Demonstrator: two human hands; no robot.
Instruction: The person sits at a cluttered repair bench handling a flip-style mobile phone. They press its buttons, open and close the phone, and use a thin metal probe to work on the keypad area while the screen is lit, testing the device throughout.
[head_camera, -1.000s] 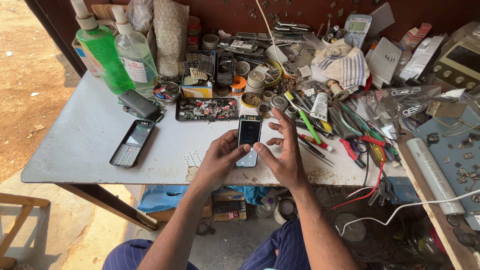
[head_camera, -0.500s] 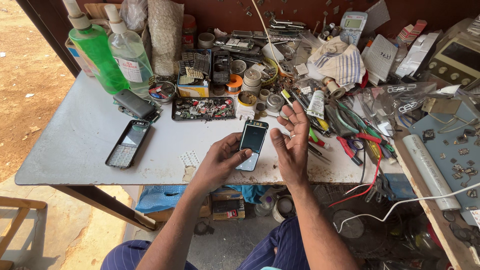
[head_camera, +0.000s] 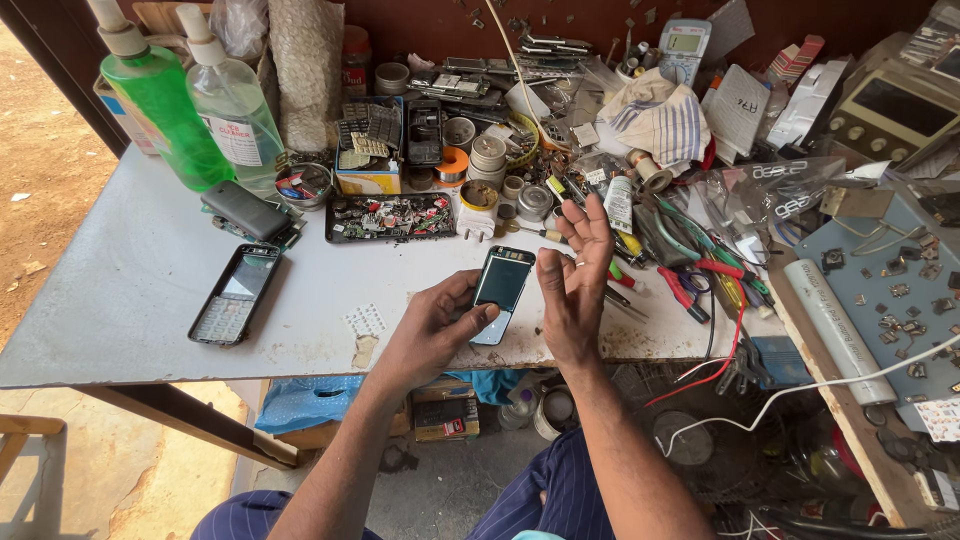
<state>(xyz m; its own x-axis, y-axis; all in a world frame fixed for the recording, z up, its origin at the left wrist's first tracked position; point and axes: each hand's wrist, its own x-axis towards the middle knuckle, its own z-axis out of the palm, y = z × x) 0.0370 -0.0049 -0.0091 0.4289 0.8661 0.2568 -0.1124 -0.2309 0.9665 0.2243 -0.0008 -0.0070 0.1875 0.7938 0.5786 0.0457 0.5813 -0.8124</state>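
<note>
Gripping a small dark mobile phone (head_camera: 501, 293) in the left hand (head_camera: 435, 330), thumb pressing on the lower face, fingers wrapping underneath; holding it tilted, screen up, just above the front edge of the white table (head_camera: 130, 300); keeping the right hand (head_camera: 572, 285) just beside the phone's right edge, palm turned toward it, fingers spread wide and raised, grasping nothing, not clearly touching the phone.

Lying to the left on the table, well apart from the hands: a black phone housing with keypad (head_camera: 232, 295), face up; sitting near its upper end, a dark folded case (head_camera: 245, 210); standing behind these at the back left corner, a green liquid bottle (head_camera: 165, 115) and a clear liquid bottle (head_camera: 238, 110), side by side.

Resting behind the held phone: a shallow black tray of small parts (head_camera: 390, 217); clustering beyond it, round tins and an orange tape roll (head_camera: 453, 165); spreading to the right of the right hand, red-handled pliers (head_camera: 685, 285) among other tools; lying at the far right, a white tube (head_camera: 830, 315) and a white cable (head_camera: 800, 395) trailing off the table edge; bunching near the back wall, a striped cloth (head_camera: 660, 115).
</note>
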